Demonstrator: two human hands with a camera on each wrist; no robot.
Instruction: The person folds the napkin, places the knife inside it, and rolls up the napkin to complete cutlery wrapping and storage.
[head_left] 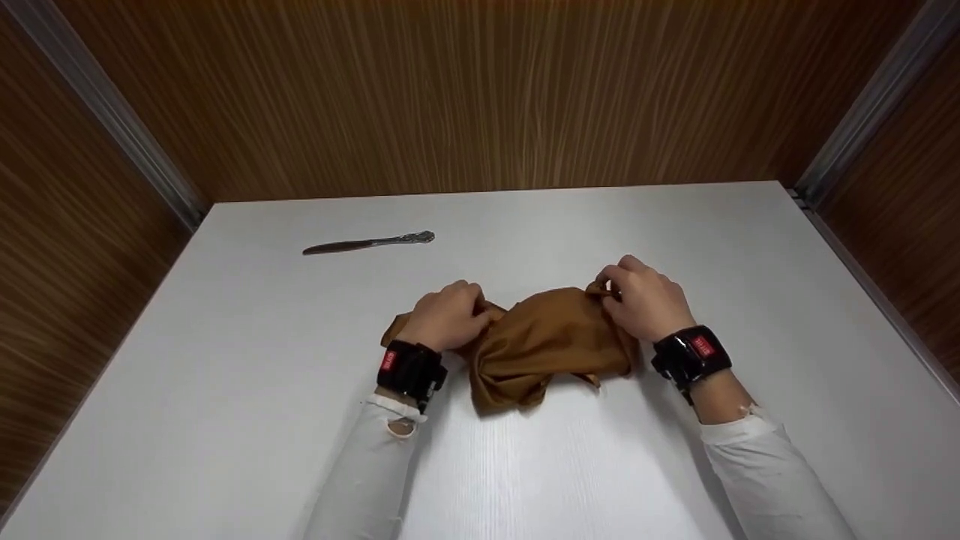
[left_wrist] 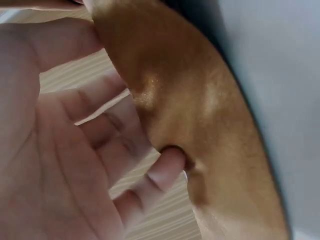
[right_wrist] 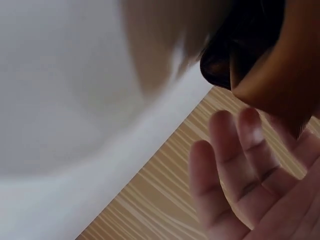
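Note:
A brown satin cloth [head_left: 547, 337] lies bunched in the middle of the white table [head_left: 675, 225]. My left hand [head_left: 476, 304] grips its left part with curled fingers, and a flap of cloth sticks out past the wrist. In the left wrist view one fingertip [left_wrist: 167, 167] digs into the cloth [left_wrist: 200, 100]. My right hand [head_left: 606, 289] pinches the cloth's upper right corner. In the right wrist view the cloth [right_wrist: 280, 65] hangs above the other fingers [right_wrist: 240, 150], which stay loose. Both wrists wear black bands over white sleeves.
A silver table knife [head_left: 367, 242] lies at the far left of the table, well apart from the hands. Wood-panelled walls [head_left: 480, 97] close in the table at the back and on both sides.

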